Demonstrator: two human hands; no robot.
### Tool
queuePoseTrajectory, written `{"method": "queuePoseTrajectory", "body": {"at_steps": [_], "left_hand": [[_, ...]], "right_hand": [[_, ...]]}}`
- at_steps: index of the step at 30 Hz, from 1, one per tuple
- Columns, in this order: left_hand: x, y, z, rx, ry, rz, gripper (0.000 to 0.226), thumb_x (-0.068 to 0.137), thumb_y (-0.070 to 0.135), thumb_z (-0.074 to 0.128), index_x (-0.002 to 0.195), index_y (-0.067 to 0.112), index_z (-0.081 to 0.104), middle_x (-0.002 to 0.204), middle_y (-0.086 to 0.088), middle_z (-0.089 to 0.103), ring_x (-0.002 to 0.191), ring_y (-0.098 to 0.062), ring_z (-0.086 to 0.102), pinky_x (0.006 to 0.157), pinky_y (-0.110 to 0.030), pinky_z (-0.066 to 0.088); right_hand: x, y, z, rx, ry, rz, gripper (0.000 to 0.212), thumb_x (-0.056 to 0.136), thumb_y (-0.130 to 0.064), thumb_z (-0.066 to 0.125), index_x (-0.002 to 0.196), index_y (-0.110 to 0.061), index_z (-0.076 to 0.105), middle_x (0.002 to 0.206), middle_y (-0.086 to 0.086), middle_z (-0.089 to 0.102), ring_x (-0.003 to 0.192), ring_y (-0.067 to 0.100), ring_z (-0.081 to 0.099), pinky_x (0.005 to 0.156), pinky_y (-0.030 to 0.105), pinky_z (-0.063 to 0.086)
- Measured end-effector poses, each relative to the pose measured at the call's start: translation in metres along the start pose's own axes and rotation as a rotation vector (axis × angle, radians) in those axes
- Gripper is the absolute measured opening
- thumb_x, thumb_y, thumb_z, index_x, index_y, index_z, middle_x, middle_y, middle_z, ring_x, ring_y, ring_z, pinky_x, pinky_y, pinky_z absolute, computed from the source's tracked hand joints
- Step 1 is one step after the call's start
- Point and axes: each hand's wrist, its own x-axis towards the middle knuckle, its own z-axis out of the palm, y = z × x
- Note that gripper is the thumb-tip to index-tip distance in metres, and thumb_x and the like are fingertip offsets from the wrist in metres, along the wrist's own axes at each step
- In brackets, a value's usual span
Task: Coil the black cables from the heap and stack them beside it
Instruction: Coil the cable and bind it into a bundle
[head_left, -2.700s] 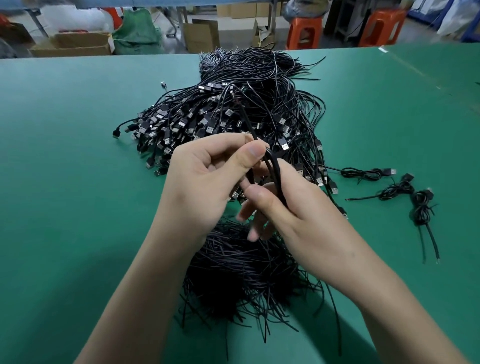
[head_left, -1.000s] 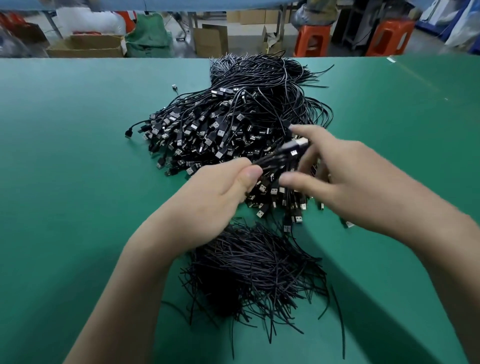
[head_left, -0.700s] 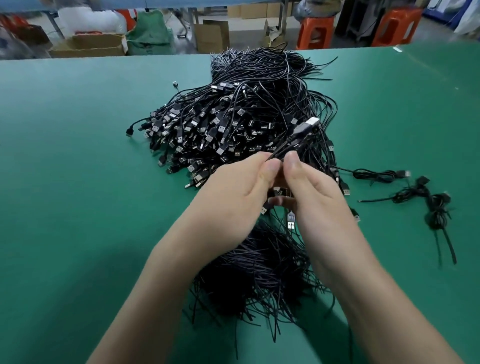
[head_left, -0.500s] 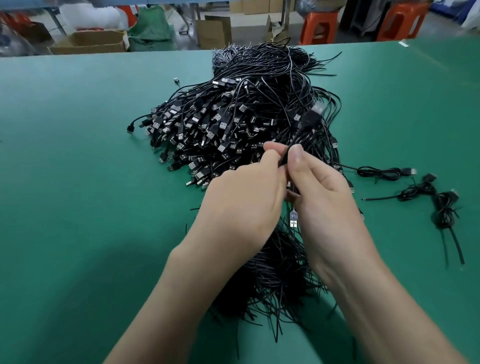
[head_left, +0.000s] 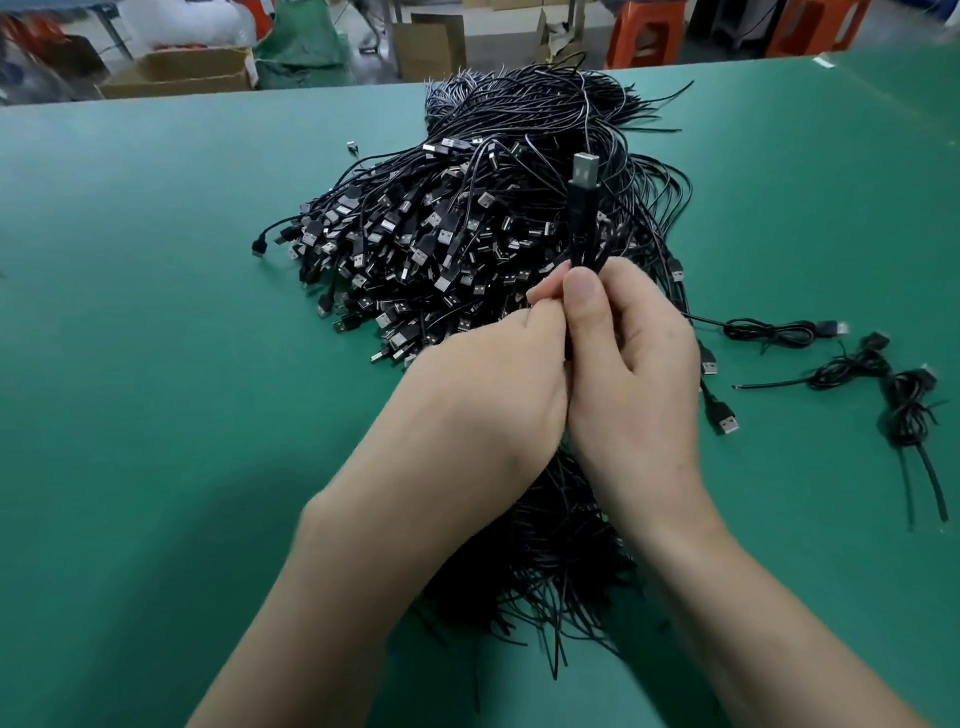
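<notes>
Black cable (head_left: 583, 208) held upright; three coils (head_left: 847, 370) beside one heap (head_left: 441, 244).

Held cable (head_left: 583, 218): the run below its plug is hidden between left hand (head_left: 483, 400) and right hand (head_left: 639, 364). Forearms (head_left: 363, 571), cut off at the near edge, cover the near middle of the heap (head_left: 441, 244). Orange stools (head_left: 644, 31), far right, are cropped at the top; the far-left clutter (head_left: 41, 47) is blurred.

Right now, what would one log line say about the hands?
left hand: pinches held cable | right hand: grips held cable, plug upward | heap: behind hands | coiled cables: three, right of heap
</notes>
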Motion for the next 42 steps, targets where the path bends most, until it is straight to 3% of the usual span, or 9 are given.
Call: {"method": "queuePoseTrajectory", "body": {"at_steps": [3, 5, 7, 13, 18, 22, 28, 37, 42], "left_hand": [[-0.007, -0.023, -0.014, -0.114, -0.053, 0.024, 0.032, 0.101, 0.047, 0.043, 0.101, 0.030, 0.070, 0.091, 0.016, 0.071, 0.087, -0.004, 0.062, 0.085, -0.037, 0.051], [-0.011, -0.041, -0.021, -0.100, -0.190, -0.016, 0.019, 0.098, 0.047, 0.060, 0.101, 0.042, 0.078, 0.095, 0.029, 0.072, 0.094, 0.006, 0.065, 0.095, -0.030, 0.053], [-0.011, -0.050, -0.020, -0.074, -0.348, -0.097, 0.006, 0.091, 0.040, 0.076, 0.090, 0.045, 0.079, 0.086, 0.032, 0.072, 0.086, 0.012, 0.065, 0.088, -0.021, 0.053], [-0.006, -0.045, -0.003, 0.032, -0.478, -0.241, 0.012, 0.079, 0.048, 0.085, 0.077, 0.039, 0.076, 0.073, 0.022, 0.072, 0.069, 0.002, 0.065, 0.062, -0.021, 0.048], [-0.002, -0.033, 0.008, 0.163, -0.484, -0.240, 0.018, 0.081, 0.049, 0.083, 0.084, 0.032, 0.076, 0.083, 0.013, 0.074, 0.083, -0.008, 0.068, 0.078, -0.026, 0.058], [-0.003, -0.035, 0.007, 0.149, -0.467, -0.213, 0.016, 0.084, 0.047, 0.080, 0.085, 0.031, 0.075, 0.081, 0.014, 0.072, 0.080, -0.006, 0.066, 0.075, -0.025, 0.055], [-0.006, -0.047, 0.002, -0.042, -0.414, -0.187, 0.010, 0.084, 0.046, 0.079, 0.079, 0.042, 0.072, 0.074, 0.020, 0.070, 0.070, 0.000, 0.064, 0.071, -0.027, 0.057], [-0.006, -0.059, -0.002, -0.306, -0.216, -0.109, 0.016, 0.090, 0.035, 0.078, 0.077, 0.029, 0.072, 0.065, 0.016, 0.072, 0.057, 0.004, 0.064, 0.067, -0.025, 0.058], [-0.004, -0.058, -0.007, -0.700, 0.033, -0.111, 0.011, 0.096, 0.021, 0.072, 0.085, 0.020, 0.072, 0.066, -0.003, 0.074, 0.057, -0.021, 0.074, 0.060, -0.024, 0.058]], "right_hand": [[0.010, 0.001, -0.009, 0.013, -0.007, 0.010, 0.029, 0.108, -0.021, 0.046, 0.084, -0.013, 0.060, 0.077, -0.004, 0.071, 0.076, 0.013, 0.070, 0.073, 0.039, 0.056], [0.015, -0.001, -0.015, 0.071, -0.047, 0.058, 0.030, 0.110, -0.021, 0.042, 0.084, -0.015, 0.056, 0.072, -0.005, 0.067, 0.066, 0.015, 0.070, 0.059, 0.038, 0.057], [0.017, -0.002, -0.020, 0.112, -0.085, 0.105, 0.030, 0.110, -0.023, 0.040, 0.085, -0.016, 0.054, 0.068, -0.006, 0.061, 0.053, 0.014, 0.062, 0.045, 0.032, 0.050], [0.020, -0.004, -0.023, 0.129, -0.167, 0.125, 0.032, 0.110, -0.028, 0.040, 0.080, -0.019, 0.049, 0.065, -0.006, 0.050, 0.047, 0.005, 0.038, 0.041, 0.016, 0.032], [0.024, -0.002, -0.027, 0.075, -0.162, 0.081, 0.031, 0.108, -0.030, 0.039, 0.082, -0.014, 0.045, 0.068, -0.006, 0.047, 0.052, 0.005, 0.037, 0.048, 0.015, 0.032], [0.027, -0.002, -0.028, 0.087, -0.176, 0.082, 0.030, 0.106, -0.032, 0.038, 0.081, -0.019, 0.045, 0.068, -0.008, 0.046, 0.053, 0.006, 0.037, 0.048, 0.015, 0.031], [0.027, 0.001, -0.028, 0.111, -0.234, 0.127, 0.033, 0.107, -0.031, 0.038, 0.090, -0.003, 0.042, 0.068, -0.008, 0.044, 0.053, 0.005, 0.037, 0.047, 0.017, 0.032], [0.025, -0.003, -0.031, 0.100, -0.442, 0.136, 0.021, 0.110, -0.017, 0.038, 0.094, -0.017, 0.052, 0.075, -0.007, 0.048, 0.055, 0.004, 0.038, 0.052, 0.019, 0.036], [0.025, -0.004, -0.031, 0.091, -0.432, 0.103, 0.023, 0.110, -0.016, 0.040, 0.090, -0.017, 0.053, 0.072, -0.007, 0.049, 0.052, 0.005, 0.036, 0.049, 0.019, 0.032]]}}
